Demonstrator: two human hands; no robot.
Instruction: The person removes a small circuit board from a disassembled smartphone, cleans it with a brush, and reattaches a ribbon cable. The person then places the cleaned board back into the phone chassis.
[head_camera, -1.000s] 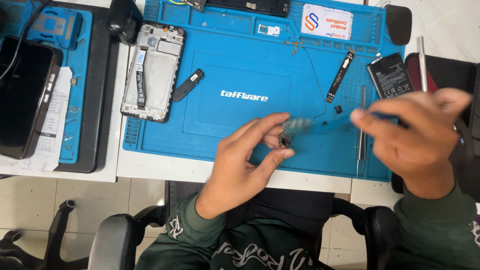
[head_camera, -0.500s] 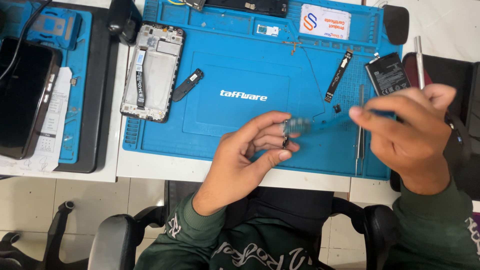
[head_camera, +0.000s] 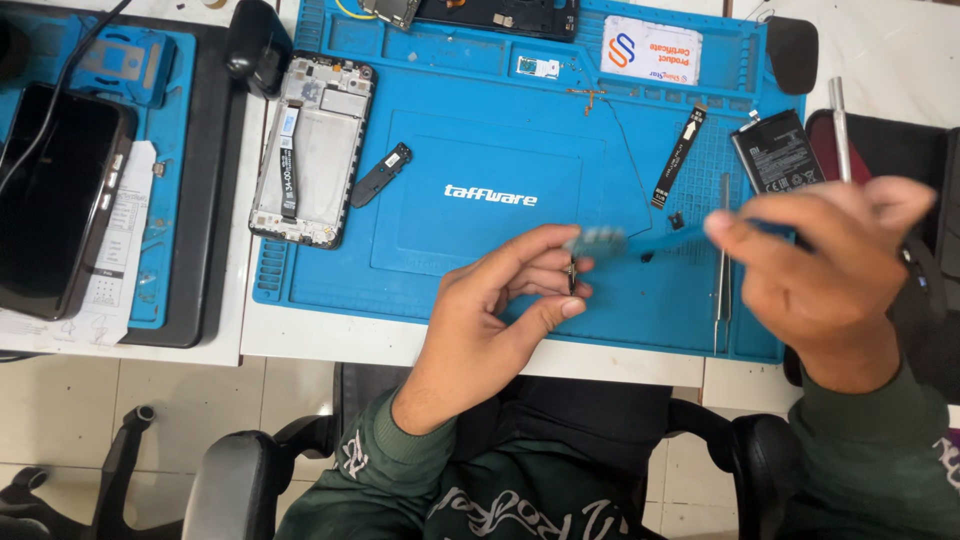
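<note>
My left hand hovers over the front edge of the blue work mat and pinches a small circuit board between thumb and fingertips. My right hand, blurred by motion, holds a thin blue tool whose tip reaches the small board. An opened phone frame lies at the mat's left side, apart from both hands. A black battery rests at the mat's right edge, just above my right hand.
A black flex strip, a small black part and metal tweezers lie on the mat. A dark phone sits on a tray at the left. A metal rod lies at the right. A black chair is below.
My right hand with the blue tool has shifted a little and blurred, still working at the small board. My left hand has kept its grip and place.
</note>
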